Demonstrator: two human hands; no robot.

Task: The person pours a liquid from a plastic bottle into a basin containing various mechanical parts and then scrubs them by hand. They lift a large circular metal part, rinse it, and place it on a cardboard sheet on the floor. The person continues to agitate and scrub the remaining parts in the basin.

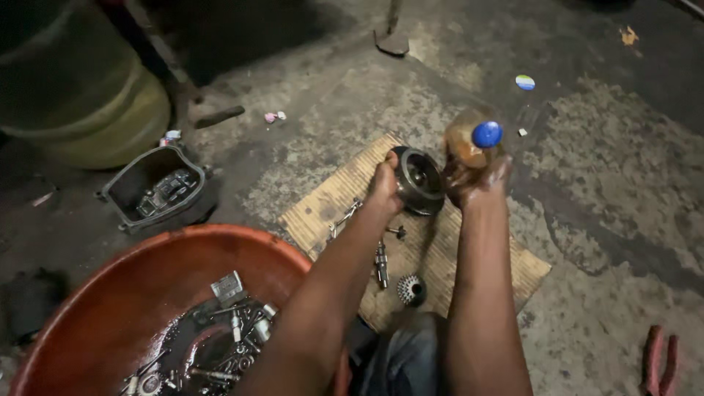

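My left hand (pixel 383 183) grips a round dark metal drum-shaped engine part (pixel 418 180), tilted on its side above a sheet of corrugated cardboard (pixel 513 264). My right hand (pixel 477 180) holds a clear plastic bottle (pixel 468 143) with brownish liquid and a blue cap (pixel 487 134), right beside the drum. On the cardboard below lie a small toothed gear (pixel 411 289), a short shaft (pixel 381 264) and a bolt (pixel 397 232).
An orange plastic basin (pixel 132 293) at lower left holds several bolts and small parts in dark oil. A black engine cover (pixel 158 187) lies behind it, next to a large green drum (pixel 81 95). Red-handled pliers (pixel 660 359) lie at lower right on the stained concrete floor.
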